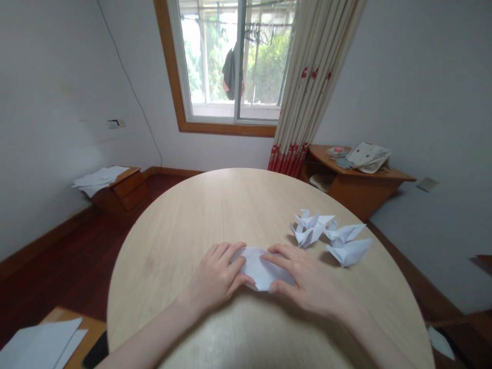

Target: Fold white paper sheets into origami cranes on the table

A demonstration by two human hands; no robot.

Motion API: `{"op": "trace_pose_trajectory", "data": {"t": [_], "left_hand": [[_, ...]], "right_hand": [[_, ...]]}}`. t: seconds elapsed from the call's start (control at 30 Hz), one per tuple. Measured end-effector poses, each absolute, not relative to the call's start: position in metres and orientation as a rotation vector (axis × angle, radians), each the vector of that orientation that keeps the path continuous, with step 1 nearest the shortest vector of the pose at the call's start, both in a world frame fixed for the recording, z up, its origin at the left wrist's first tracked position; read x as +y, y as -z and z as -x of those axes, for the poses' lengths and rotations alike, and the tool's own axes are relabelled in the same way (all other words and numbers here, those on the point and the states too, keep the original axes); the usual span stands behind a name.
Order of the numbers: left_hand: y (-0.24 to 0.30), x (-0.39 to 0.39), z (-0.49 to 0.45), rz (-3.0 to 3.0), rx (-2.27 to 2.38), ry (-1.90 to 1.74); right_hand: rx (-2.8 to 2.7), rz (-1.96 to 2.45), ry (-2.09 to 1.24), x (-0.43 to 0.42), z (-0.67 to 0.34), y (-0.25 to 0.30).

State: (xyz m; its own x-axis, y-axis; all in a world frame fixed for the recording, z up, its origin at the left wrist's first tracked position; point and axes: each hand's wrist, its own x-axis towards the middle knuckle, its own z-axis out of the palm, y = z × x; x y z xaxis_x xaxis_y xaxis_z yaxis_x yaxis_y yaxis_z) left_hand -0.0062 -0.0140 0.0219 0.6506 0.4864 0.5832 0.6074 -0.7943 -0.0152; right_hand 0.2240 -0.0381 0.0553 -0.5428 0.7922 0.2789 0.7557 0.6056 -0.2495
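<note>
A folded sheet of white paper (257, 267) is held between my two hands over the near middle of the round table (177, 220). My left hand (220, 271) grips its left edge, thumb at the near side and fingers at the far side. On the opposite edge, my right hand (298, 274) has its thumb low and its fingers bent over the top. Part of the paper is hidden under the fingers. Just beyond my right hand stand several folded paper birds (311, 229), grouped close together on the table.
At the lower left, white sheets (42, 346) lie on a wooden surface. More papers (100, 177) cover a low cabinet (128, 190) by the left wall. A corner desk (353, 189) holding a cloth bag (369, 156) stands behind the table at right, beside a curtain (313, 77).
</note>
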Motion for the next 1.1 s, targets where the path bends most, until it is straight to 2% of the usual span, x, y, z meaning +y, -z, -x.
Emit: {"op": "trace_pose_trajectory", "data": {"t": [0.2,0.4,0.6,0.83,1.1], "left_hand": [[-0.021,-0.011,0.007,2.666,-0.9,0.747],[-0.023,-0.009,0.009,2.689,-0.88,0.705],[-0.033,-0.009,0.015,2.806,-1.072,0.632],[-0.039,0.002,0.033,3.235,-1.249,0.768],[-0.038,0.009,0.039,3.544,-1.266,0.957]], "right_hand": [[-2.549,1.458,-0.302,-0.046,-0.219,-0.064],[-2.592,1.509,-0.282,-0.048,-0.219,-0.063],[-2.58,1.517,-0.29,-0.047,-0.221,-0.06],[-2.535,1.532,-0.305,-0.047,-0.233,-0.058],[-2.382,1.518,-0.583,-0.05,-0.26,-0.054]]}}
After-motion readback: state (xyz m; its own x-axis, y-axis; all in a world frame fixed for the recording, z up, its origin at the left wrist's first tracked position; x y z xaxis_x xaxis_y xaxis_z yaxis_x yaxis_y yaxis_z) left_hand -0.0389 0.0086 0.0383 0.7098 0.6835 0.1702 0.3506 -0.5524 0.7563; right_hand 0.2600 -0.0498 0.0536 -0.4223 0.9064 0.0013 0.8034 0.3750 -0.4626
